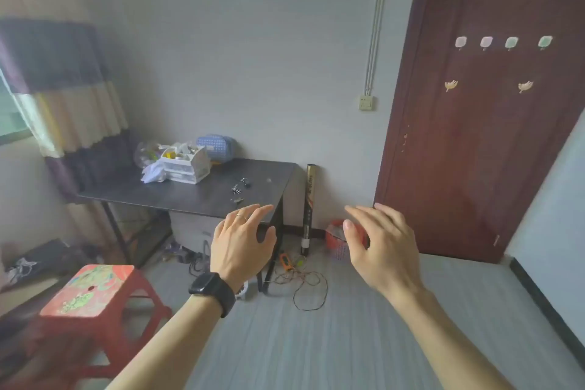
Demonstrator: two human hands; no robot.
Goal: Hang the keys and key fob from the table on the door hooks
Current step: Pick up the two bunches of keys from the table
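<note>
Small bunches of keys (236, 190) and a key fob (245, 182) lie on the dark table (190, 196) near its right end. The brown door (481, 136) at the right carries a row of several square hooks (486, 42) and two leaf-shaped hooks (451, 85) below them. My left hand (242, 241), with a ring and a black watch on the wrist, hovers in front of the table's near right corner, fingers spread and empty. My right hand (380, 244) floats open to its right, between table and door.
A white organiser (186, 165), a blue bag (215, 146) and clutter fill the table's back. A red stool (91, 294) stands at the left front. On the floor lie tangled wires (304, 282), a red basket (337, 237) and a tall dark tube (308, 209).
</note>
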